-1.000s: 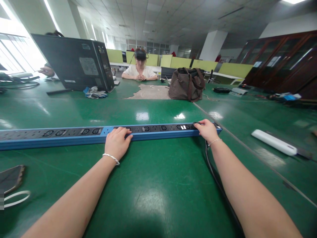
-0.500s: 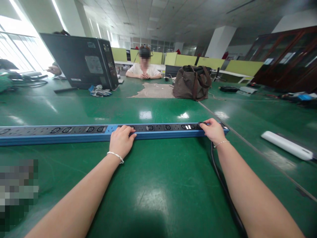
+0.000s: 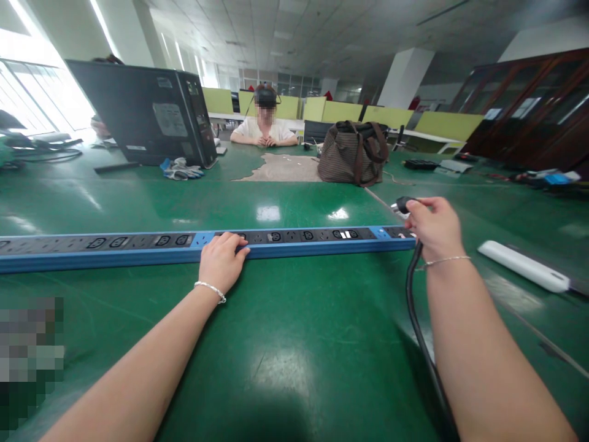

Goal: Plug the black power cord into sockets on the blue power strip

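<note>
A long blue power strip [image 3: 294,249] with black sockets lies across the green table [image 3: 294,319]. My left hand [image 3: 224,255] rests on the strip beside its left blue socket, fingers over the top and thumb on the near edge, gripping it. Above the strip's right end, my right hand [image 3: 435,226] pinches a black plug [image 3: 405,204], its metal prongs pointing left and clear of the sockets. From the plug a thick black cable [image 3: 414,307] hangs down and runs under my right forearm. The right blue socket [image 3: 381,232] is uncovered.
A white bar-shaped object [image 3: 524,266] lies at the right. Farther back are a black computer case [image 3: 147,116], gloves [image 3: 181,169], a brown bag [image 3: 352,153] and a seated person [image 3: 265,126] with hands together on the table. Cables and small items lie at both far sides.
My right hand has lifted the plug off the strip's right end and moved up and right, baring the blue socket. My left hand stays on the strip.
</note>
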